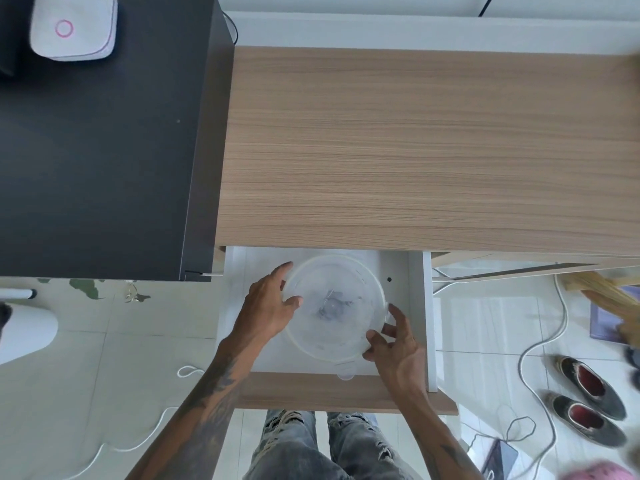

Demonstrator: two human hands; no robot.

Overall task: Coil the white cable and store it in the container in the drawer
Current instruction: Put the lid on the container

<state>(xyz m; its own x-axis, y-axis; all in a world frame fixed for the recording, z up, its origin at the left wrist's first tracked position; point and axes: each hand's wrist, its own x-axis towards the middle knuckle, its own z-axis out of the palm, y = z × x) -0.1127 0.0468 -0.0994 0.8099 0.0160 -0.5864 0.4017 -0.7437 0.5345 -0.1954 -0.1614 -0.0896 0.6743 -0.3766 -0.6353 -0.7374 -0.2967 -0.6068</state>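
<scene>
**Desk:** What sits nearest the lens?

**Photographer:** Torn jeans (322,445) at the bottom centre, then two bare forearms reaching up into the open drawer (417,306) in the lower middle of the frame. The left hand (268,308) rests on the left edge of a round translucent container (334,308), fingers spread, thumb lying over the rim. The right hand (394,344) meets the lower-right rim, fingers curled and slightly apart — pinching the edge, by the look of it, though I cannot tell how firmly.

**Desk:** And the white cable?

**Photographer:** Not in either hand. A white cable (138,441) trails across the tiled floor at lower left, behind the left forearm, with a small loop just beside the elbow. A second white cord (540,344) snakes down the lower right, near a pair of shoes (588,400). Which one the task means, I cannot say. The lower-left run lies nearer the left hand.

**Desk:** Anything unclear?

**Photographer:** Whether the container wears a lid; something grey and crumpled shows through its middle. A small clear tab pokes out at the drawer's front edge — unidentifiable. Further up, the wooden desktop (415,150), and at upper left a white device with a pink ring (72,27) on a black cabinet (97,150).
</scene>
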